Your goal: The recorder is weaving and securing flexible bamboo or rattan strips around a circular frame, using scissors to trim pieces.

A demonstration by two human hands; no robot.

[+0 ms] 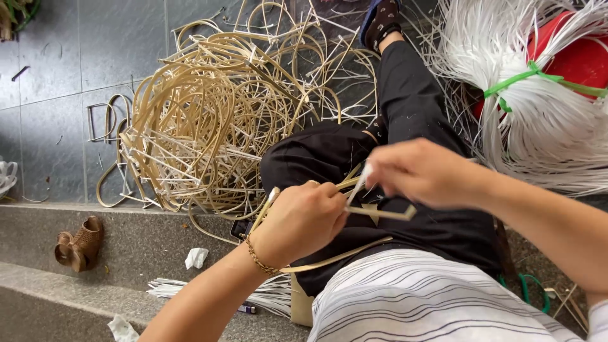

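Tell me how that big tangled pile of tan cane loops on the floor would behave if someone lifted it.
The pile of cane loops probably lifts as one springy clump, since the hoops interlock. It looks light for its bulk, being mostly air. Loose white strips sticking out may slide free.

1. The bent cane frame (373, 212) lies over the person's lap, between the left hand (301, 221) and the right hand (421, 171).
2. The heap of cane hoops (215, 114) sits on the floor, ahead and to the left of the lap.
3. The tied bundle of strips (538, 107) lies to the right, over a tub (579, 57).
4. A pair of shoes (79, 244) rests on the step at far left, near a crumpled tissue (196, 257).
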